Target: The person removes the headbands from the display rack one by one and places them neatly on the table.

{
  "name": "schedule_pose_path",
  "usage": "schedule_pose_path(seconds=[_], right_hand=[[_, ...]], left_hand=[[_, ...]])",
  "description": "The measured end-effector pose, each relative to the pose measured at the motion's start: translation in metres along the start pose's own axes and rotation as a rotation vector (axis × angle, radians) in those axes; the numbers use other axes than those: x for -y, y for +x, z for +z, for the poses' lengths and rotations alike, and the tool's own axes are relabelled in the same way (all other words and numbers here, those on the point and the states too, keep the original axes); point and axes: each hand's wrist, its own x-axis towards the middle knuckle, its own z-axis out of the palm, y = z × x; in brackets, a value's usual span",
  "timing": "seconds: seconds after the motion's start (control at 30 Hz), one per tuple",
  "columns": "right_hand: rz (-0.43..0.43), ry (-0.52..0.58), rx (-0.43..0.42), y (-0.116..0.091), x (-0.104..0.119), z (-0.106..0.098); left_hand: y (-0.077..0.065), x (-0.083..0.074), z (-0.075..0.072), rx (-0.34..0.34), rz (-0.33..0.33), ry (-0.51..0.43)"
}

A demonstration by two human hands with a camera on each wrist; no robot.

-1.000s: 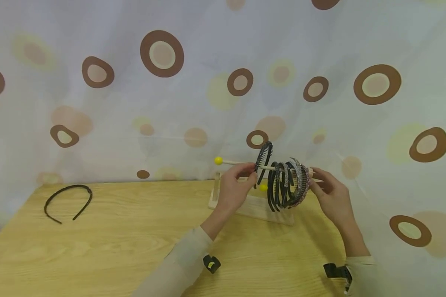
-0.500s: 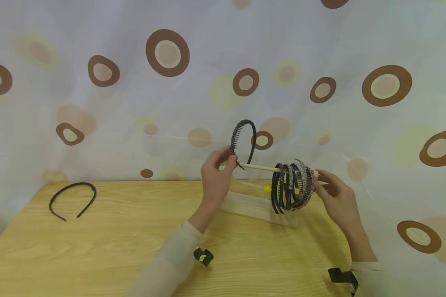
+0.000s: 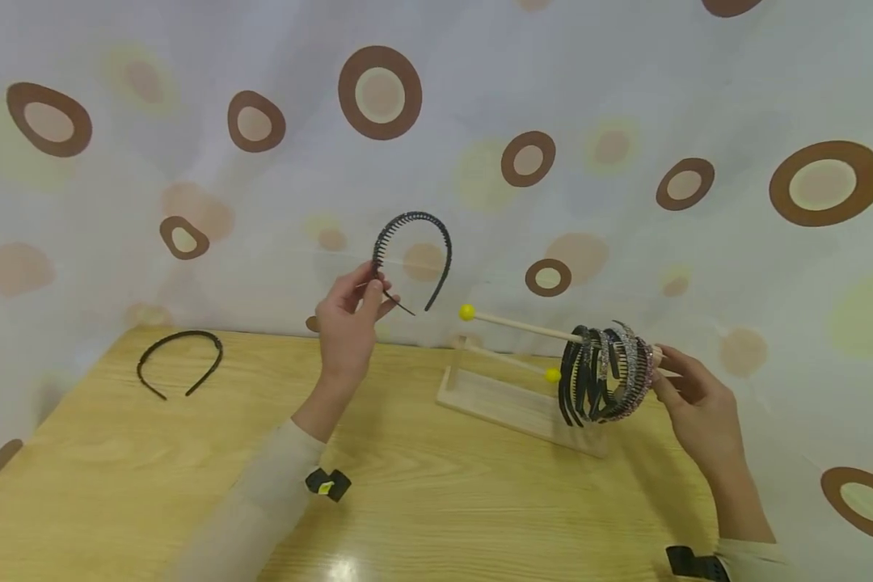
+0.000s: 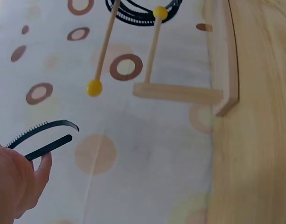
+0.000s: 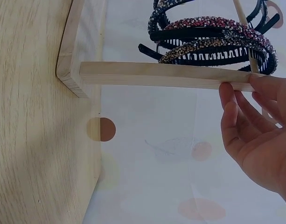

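My left hand [image 3: 347,327] pinches a black toothed headband [image 3: 449,250] near one end, its arch upward, beyond the tip of the rod. In the left wrist view the same headband's two ends point toward the wooden stand. My right hand [image 3: 706,412] grips the upper end of the stand's post [image 5: 166,74] between thumb and fingers. Several headbands [image 3: 633,364], some covered in glittering stones, hang bunched on the upper rod [image 3: 524,326] beside that hand. A yellow ball [image 3: 467,312] caps the rod's free end.
Another black headband [image 3: 180,334] lies at the left of the wooden table [image 3: 422,493]. The stand's base [image 3: 509,406] rests near the back edge. A second yellow ball [image 3: 553,375] tips a lower rod. A patterned curtain [image 3: 466,89] hangs behind.
My left hand has drawn the headband leftward along the rod and off its yellow-tipped end. My right hand keeps its grip on the post. The head view has turned a little left.
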Motion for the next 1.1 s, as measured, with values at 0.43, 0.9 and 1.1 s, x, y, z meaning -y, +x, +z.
schedule_pose_path(seconds=[0.43, 0.9, 1.1], right_hand=[[0.030, 0.009, -0.040, -0.011, -0.011, -0.014], [0.017, -0.011, -0.044, -0.013, -0.013, -0.010], [-0.022, 0.003, -0.040, -0.009, -0.008, -0.007]], left_hand=[[0.008, -0.030, -0.141, -0.216, -0.436, 0.284], [0.028, -0.024, -0.219, 0.120, -0.595, 0.849], [0.038, -0.015, -0.242, 0.210, -0.669, 0.999]])
